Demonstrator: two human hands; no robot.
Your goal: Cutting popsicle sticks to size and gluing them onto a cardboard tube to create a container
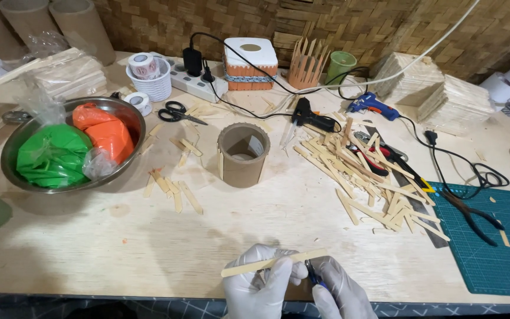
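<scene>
Wooden stick (274,262) is lying across both gloved hands at the near table edge, long axis running left-low to right-high. Left hand (261,283) is pinching it mid-length, fingers closed on it. Right hand (340,289) is clamping a small dark cutter (313,273) just under its right end.

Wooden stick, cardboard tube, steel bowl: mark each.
wooden stick (267,263), head view, middle of its length above the gloved fingers
cardboard tube (242,168), head view, front of its outer wall
steel bowl (130,113), head view, bare right rim
</scene>
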